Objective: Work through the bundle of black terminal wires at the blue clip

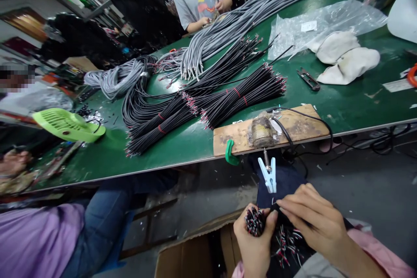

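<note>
My left hand [254, 243] is closed round a bundle of black cables [254, 221], whose stripped red and white ends point up at me. My right hand [309, 217] lies over the same bundle from the right, its fingers pinching a black cable near the top. Both hands are low in front of me, over my lap and below the table edge. Just above them a pale blue clothespin [269, 176] hangs from a metal tip that sticks out of a taped lump [260, 132] on a wooden board [293, 128].
The green table [352, 100] carries bundles of black cables [228, 95], grey cables [247, 17], a snipping tool [309, 79], white cloths [345, 58] and a green fan [67, 125]. A cardboard box [192, 252] stands below. A person in purple sits left; another works across the table.
</note>
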Tool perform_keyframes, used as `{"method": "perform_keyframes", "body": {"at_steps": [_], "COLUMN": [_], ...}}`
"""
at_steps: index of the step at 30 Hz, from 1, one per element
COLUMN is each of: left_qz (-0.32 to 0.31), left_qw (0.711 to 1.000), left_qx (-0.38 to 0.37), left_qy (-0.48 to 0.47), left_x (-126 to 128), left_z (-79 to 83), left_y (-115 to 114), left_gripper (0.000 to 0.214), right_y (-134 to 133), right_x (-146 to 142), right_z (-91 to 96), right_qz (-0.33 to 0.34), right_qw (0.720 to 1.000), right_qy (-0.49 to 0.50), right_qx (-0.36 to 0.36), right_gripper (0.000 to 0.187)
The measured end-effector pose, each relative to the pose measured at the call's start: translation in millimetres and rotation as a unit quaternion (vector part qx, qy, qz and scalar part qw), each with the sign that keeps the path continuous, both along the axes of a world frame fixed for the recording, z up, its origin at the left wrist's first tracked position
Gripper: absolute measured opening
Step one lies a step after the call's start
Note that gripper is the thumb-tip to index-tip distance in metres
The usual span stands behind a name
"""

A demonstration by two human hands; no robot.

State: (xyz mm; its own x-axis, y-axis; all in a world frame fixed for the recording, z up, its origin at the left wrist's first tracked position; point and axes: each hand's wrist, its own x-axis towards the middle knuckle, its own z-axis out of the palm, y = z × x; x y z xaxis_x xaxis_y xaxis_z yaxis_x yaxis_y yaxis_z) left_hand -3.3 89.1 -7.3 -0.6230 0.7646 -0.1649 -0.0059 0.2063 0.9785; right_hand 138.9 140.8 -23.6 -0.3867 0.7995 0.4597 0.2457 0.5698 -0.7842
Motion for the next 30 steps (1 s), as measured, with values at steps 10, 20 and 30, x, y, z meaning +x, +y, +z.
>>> {"method": "perform_keyframes", "body": {"at_steps": [10, 20, 30], "left_qz": [-0.051, -0.105, -0.223], "left_qw": [0.998, 0.987, 0.956], "left_qx": [0.025, -0.018, 0.186], "left_qy": [0.035, -0.120, 0.043], "left_x": [-2.0, -11.0, -43.0], "left_z": [-2.2, -4.6, 13.1], "left_y": [2.8, -4.8, 15.9], "left_gripper": [0.018, 0.027, 0.020], "right_y": [16.6, 22.6, 52.5], "right_x": [-13.0, -17.2, -54.9], "right_z": [11.8, 10.6, 21.3], "right_qz": [0.043, 0.146, 0.213], "right_qw": [0.975, 0.941, 0.737], "right_qy": [0.062, 0.173, 0.400], "right_qx": [-0.211, -0.252, -0.501], "right_gripper": [0.008, 0.024, 0.045]}}
